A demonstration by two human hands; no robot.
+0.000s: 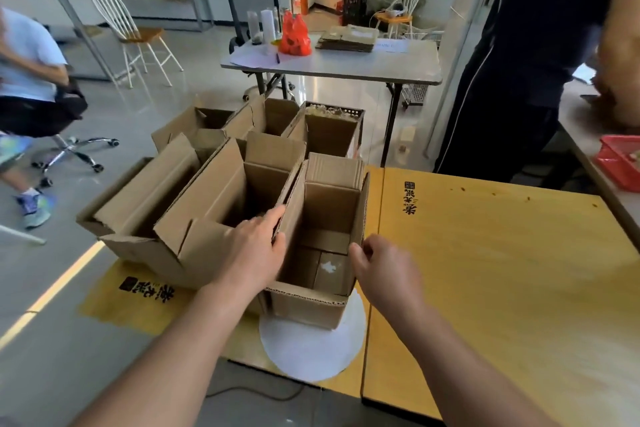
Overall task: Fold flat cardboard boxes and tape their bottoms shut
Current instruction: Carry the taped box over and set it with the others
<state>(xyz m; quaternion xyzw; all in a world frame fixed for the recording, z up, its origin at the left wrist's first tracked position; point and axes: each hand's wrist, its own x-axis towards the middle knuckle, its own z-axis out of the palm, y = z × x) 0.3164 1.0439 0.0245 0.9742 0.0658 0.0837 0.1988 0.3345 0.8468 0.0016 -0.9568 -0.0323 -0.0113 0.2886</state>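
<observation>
Head-worn view, looking forward and down, close over yellow table (pixel 485 270)

Both bare forearms reach forward. The left hand (pixel 254 244) lies palm down, fingers stretched out. The right hand (pixel 382 270) curls its fingers, perhaps pinching something.
</observation>
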